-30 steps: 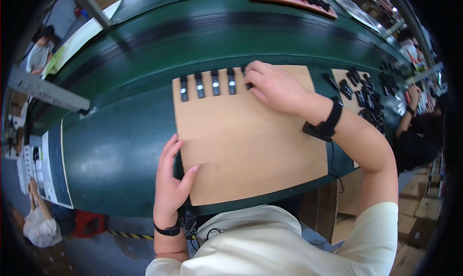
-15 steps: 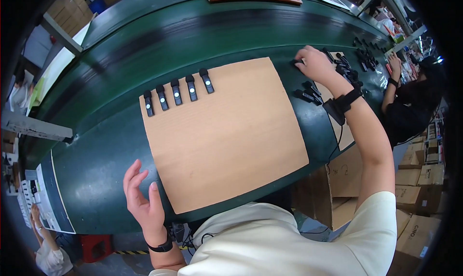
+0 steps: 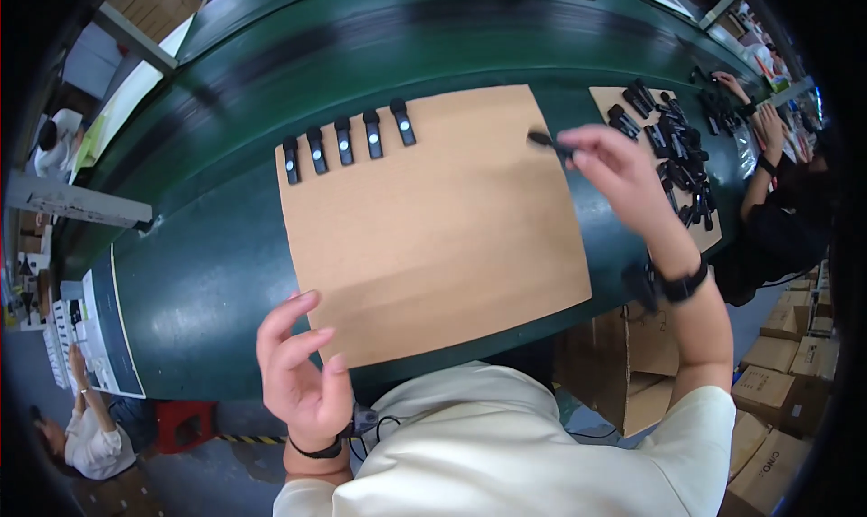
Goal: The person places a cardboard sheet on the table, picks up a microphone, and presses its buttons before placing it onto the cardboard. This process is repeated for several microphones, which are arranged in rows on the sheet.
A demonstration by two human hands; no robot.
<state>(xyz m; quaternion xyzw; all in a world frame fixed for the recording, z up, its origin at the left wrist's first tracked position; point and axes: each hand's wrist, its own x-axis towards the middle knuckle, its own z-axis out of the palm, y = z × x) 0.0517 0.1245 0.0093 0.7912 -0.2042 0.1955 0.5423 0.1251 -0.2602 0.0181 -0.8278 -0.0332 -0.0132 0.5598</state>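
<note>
A small black microphone point(image 3: 542, 139) with a rounded dark head is pinched in the fingertips of my right hand point(image 3: 621, 176). It hangs over the right edge of a flat brown cardboard sheet point(image 3: 442, 237), tilted, head pointing left. Along the sheet's far left edge several like microphones point(image 3: 343, 142) lie side by side, heads away from me, each with a pale round spot. My left hand point(image 3: 307, 377) is at the sheet's near left corner, palm partly up, fingers spread and holding nothing. Whether its fingertips touch the sheet I cannot tell.
To the right, a loose heap of black microphones point(image 3: 673, 142) lies on another cardboard piece point(image 3: 607, 100). A dark-clothed co-worker's hands point(image 3: 768, 129) are beyond it. The green worktop point(image 3: 208, 273) surrounds the sheet. An opened carton point(image 3: 646, 381) stands below the near right edge.
My right hand has come back from beside the heap toward the sheet, carrying a microphone. My left hand has moved right to the sheet's near corner. The view has shifted slightly.
</note>
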